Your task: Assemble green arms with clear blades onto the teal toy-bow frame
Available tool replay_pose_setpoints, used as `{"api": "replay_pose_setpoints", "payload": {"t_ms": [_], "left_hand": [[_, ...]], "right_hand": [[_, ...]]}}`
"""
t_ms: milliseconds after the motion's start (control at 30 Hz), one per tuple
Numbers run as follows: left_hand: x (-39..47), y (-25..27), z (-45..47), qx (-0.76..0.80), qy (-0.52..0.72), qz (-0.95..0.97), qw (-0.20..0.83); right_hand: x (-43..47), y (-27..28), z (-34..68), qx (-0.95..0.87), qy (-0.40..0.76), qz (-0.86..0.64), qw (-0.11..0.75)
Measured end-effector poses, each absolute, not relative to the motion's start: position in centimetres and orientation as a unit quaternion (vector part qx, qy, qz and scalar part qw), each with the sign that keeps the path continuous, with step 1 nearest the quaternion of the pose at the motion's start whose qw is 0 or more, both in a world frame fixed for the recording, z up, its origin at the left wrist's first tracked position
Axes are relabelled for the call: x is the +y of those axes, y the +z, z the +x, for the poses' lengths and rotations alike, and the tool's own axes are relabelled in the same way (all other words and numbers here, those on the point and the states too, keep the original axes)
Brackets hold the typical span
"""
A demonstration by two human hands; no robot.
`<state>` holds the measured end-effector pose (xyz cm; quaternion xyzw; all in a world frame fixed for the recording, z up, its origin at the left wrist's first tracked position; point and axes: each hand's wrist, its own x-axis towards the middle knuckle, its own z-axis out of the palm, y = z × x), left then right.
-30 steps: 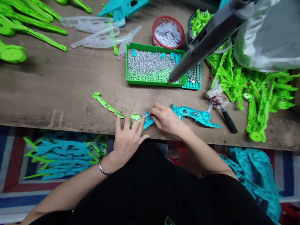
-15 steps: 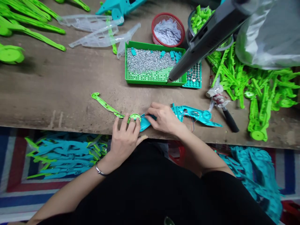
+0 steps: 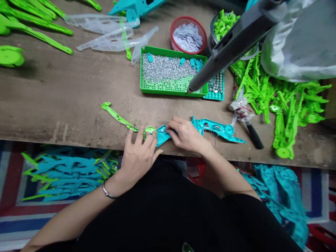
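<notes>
A bow-shaped plastic toy body lies near the table's front edge: a blue shell [image 3: 220, 130] on the right joined to a lime-green arm [image 3: 118, 117] on the left by a round green hub [image 3: 150, 131]. My left hand [image 3: 139, 154] rests on the hub, its fingers spread and their tips pressing down on it. My right hand [image 3: 185, 134] is closed in a pinch over the middle of the blue shell. Between its thumb and finger is a thin wire [image 3: 162, 131] that runs toward the hub. More thin red and blue wires [image 3: 214, 139] loop out of the shell.
Behind stand a green tray [image 3: 173, 91] of small metal screws and a red basket [image 3: 188, 36] of white pieces. A dark electric screwdriver [image 3: 225, 49] hangs over the tray. At right lie a black-handled tool [image 3: 254, 134] and piled green parts [image 3: 288, 115].
My right hand has drawn slightly to the right along the shell, uncovering more blue plastic and the wire. My left hand stays on the hub. The camera view has shifted a little.
</notes>
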<state>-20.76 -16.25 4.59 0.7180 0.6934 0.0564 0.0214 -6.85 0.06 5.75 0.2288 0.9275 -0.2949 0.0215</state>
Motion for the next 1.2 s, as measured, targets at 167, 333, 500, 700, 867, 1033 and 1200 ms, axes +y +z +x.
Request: {"api": "replay_pose_setpoints", "payload": {"t_ms": [167,333,500,700,867,1033,1200], "left_hand": [[-16.2,4.8,-20.2,0.707,0.054,0.705,0.03],[-16.1,4.9,-19.7,0.714,0.037,0.698,0.038],[-16.2,4.7,-19.6,0.718,0.041,0.693,0.046],[-16.2,4.8,-19.7,0.719,0.033,0.692,0.057],[-15.9,4.9,-19.6,0.725,0.027,0.685,0.06],[-15.9,4.8,-19.6,0.722,0.006,0.691,0.031],[-16.1,4.5,-19.6,0.721,0.009,0.692,0.01]], "right_hand": [[0.4,5.7,-6.9,0.932,-0.292,0.21,0.045],[0.7,5.6,-6.9,0.943,-0.266,0.194,0.052],[0.7,5.4,-6.9,0.943,-0.267,0.197,0.036],[0.6,5.1,-6.9,0.944,-0.262,0.198,0.036],[0.6,5.6,-7.2,0.955,-0.233,0.172,0.062],[1.1,6.1,-6.2,0.947,-0.253,0.193,0.048],[1.5,5.9,-4.4,0.936,-0.26,0.238,-0.001]]}}
